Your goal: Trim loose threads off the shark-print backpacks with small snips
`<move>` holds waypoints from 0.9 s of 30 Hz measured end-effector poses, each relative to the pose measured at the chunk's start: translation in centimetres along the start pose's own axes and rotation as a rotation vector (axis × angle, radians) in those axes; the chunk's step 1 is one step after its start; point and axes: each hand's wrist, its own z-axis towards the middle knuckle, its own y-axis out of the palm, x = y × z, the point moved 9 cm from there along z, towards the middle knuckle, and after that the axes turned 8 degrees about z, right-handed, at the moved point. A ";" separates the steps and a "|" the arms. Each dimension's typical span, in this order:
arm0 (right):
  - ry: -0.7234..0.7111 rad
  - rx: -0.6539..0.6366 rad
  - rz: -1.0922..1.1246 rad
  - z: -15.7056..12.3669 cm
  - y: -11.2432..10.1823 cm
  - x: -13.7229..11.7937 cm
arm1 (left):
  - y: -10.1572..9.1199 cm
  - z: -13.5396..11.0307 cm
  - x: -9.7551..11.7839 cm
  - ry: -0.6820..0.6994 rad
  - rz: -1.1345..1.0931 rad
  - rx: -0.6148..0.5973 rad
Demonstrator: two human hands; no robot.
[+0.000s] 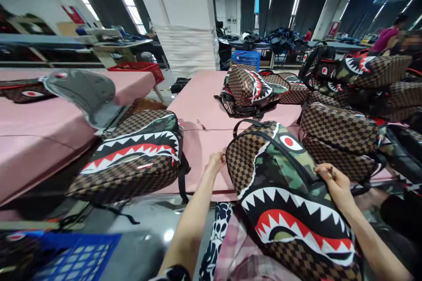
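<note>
A checkered backpack (296, 175) with camouflage panels, a red eye and a toothed shark mouth leans from my lap onto the pink table edge. My left hand (216, 161) is closed at the backpack's left side; whatever its fingertips pinch is too small to make out. On the opposite side my right hand (334, 184) is closed, thumb and forefinger pinching the backpack's edge beside the dark zipper strip. The backpack's carry handle (249, 124) stands up at its top. Its back is hidden from me.
Another shark backpack (141, 153) rests at the left between the pink tables. More backpacks are piled on the pink table (204, 96) ahead and at right. A small red tool (201, 124) lies there. A blue basket (79, 254) stands low left; a co-worker (387, 37) is far right.
</note>
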 end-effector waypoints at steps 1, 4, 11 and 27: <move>0.036 0.073 0.017 0.1 -1.0 1.5 | 1.2 -0.3 -2.4 -0.094 -0.051 -0.066; 0.102 0.211 0.062 0.8 -2.8 4.9 | 2.6 -2.0 -7.4 -0.287 -0.151 -0.222; 0.132 0.238 0.072 4.1 -2.5 9.3 | 2.7 -6.1 -9.3 -0.241 -0.327 -0.386; 0.136 0.100 -0.132 4.3 -0.4 10.0 | 2.7 -10.0 -5.5 0.611 0.560 -0.517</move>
